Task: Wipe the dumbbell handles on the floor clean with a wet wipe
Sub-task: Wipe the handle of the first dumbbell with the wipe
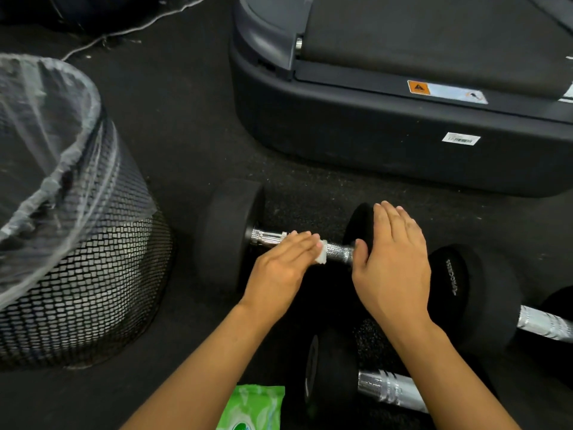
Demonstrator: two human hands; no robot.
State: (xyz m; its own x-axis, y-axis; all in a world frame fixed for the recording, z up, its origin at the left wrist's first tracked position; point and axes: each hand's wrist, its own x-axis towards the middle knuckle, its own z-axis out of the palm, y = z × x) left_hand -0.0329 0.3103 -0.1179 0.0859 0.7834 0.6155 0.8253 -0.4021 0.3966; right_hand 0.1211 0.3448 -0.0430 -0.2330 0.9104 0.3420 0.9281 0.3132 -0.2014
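A black dumbbell [228, 231] lies on the dark floor with a shiny knurled handle [336, 251]. My left hand [280, 265] lies over the handle with fairly straight fingers, pressing a white wet wipe [415, 257] against the metal; only a corner of the wipe shows. My right hand [392, 259] rests flat, fingers straight, on the dumbbell's right weight head [359, 221]. Two more dumbbells lie close by: one at the right [474, 293] and one near the bottom [387, 391].
A black mesh waste bin [83, 274] with a clear liner stands at the left. A green wet-wipe pack [254, 408] lies at the bottom edge between my arms. A treadmill base [403, 135] fills the upper right. A cable [130, 29] runs across the floor at the back.
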